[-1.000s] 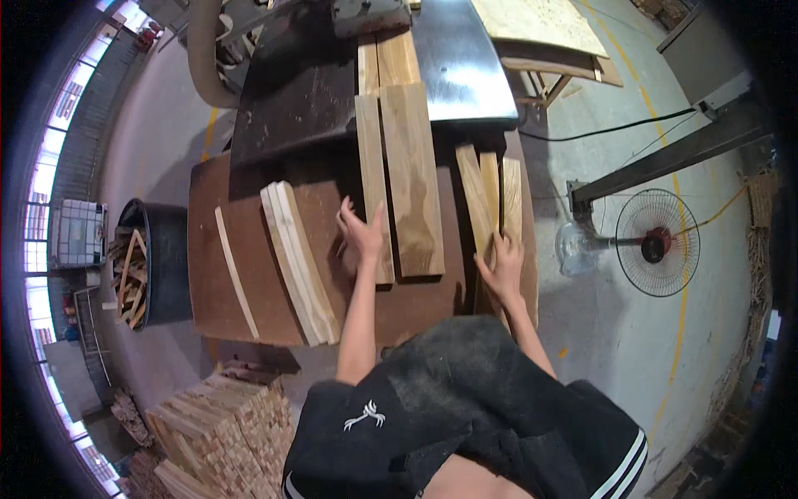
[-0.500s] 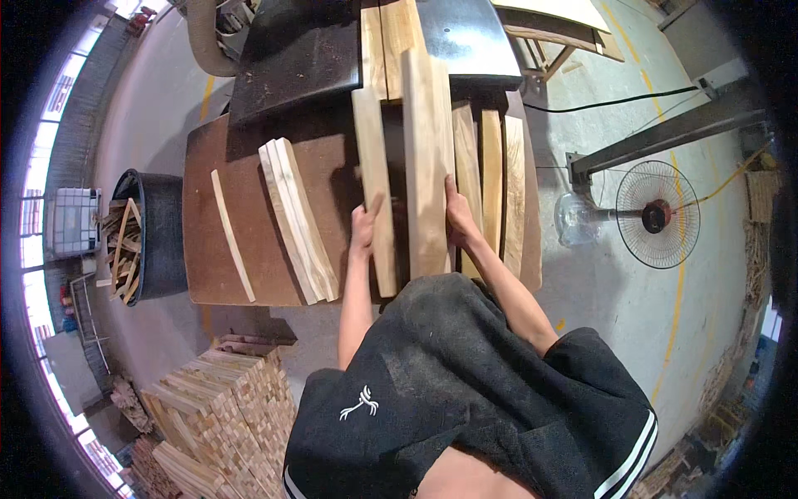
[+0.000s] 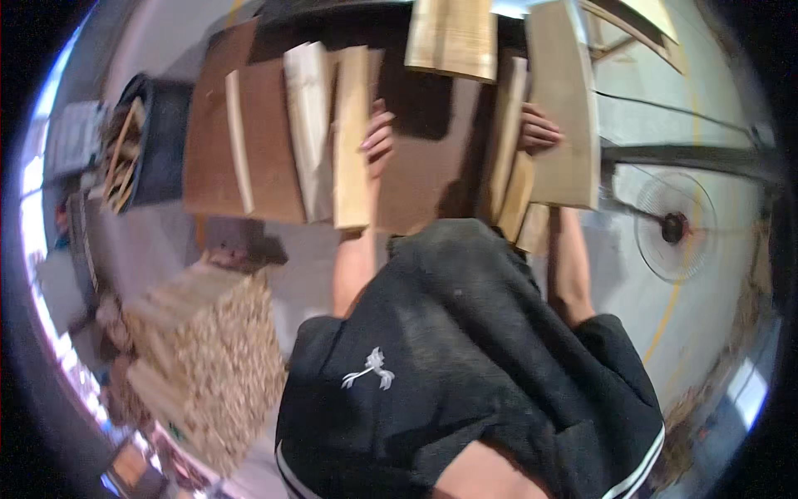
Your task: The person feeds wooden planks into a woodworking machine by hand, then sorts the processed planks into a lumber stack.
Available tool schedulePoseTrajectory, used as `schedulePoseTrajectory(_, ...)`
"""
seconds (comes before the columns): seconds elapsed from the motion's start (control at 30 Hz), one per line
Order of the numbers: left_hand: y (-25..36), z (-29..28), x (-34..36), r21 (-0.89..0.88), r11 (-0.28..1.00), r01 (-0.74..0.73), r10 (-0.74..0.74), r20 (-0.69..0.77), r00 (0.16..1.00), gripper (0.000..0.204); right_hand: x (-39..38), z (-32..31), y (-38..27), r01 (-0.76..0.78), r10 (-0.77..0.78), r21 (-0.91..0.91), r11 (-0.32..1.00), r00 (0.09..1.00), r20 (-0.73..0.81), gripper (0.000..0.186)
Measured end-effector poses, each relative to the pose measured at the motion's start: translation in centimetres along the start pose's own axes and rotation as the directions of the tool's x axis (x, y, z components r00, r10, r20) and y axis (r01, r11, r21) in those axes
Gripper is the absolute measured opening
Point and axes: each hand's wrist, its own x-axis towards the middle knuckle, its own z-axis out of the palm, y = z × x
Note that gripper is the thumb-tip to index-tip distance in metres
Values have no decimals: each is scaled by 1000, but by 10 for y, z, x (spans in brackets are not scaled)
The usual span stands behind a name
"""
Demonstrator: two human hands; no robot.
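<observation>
My left hand (image 3: 378, 141) is closed on a narrow wooden board (image 3: 351, 137), its fingers showing along the right edge. This board stands beside a pair of pale wooden strips (image 3: 308, 125) on the brown tabletop (image 3: 411, 187). A wider wooden board (image 3: 563, 108) is gripped by my right hand (image 3: 540, 130), whose fingers curl over the left edge. That board partly covers my right forearm and the wooden pieces (image 3: 517, 187) lying at the table's right side. Ahead, between my hands, wide pieces of wood (image 3: 451, 37) jut out from the dark machine bed.
A thin curved strip (image 3: 239, 141) lies at the table's left. Beyond it stands a dark bin (image 3: 162, 137) of wood scraps. A large stack of wooden pieces (image 3: 224, 358) is at lower left. A fan (image 3: 675, 227) and a beam (image 3: 690, 156) stand at right.
My hands have moved apart. The left one carried the narrow board left to the pale strips; the right one brought the wider board right, over the pieces there. The view has shifted and blurred.
</observation>
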Motion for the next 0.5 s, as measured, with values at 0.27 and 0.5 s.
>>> schedulePoseTrajectory(0.27, 64, 11, -40, 437, 899, 30, 178, -426, 887, 62, -14, 73, -23, -378, -890, -902, 207, 310, -334, 59)
schedulePoseTrajectory(0.5, 37, 40, 12, 359, -580, 731, 759, -88, 646, 82, -38, 109, -84, -360, -908, -932, -47, 403, -110, 39)
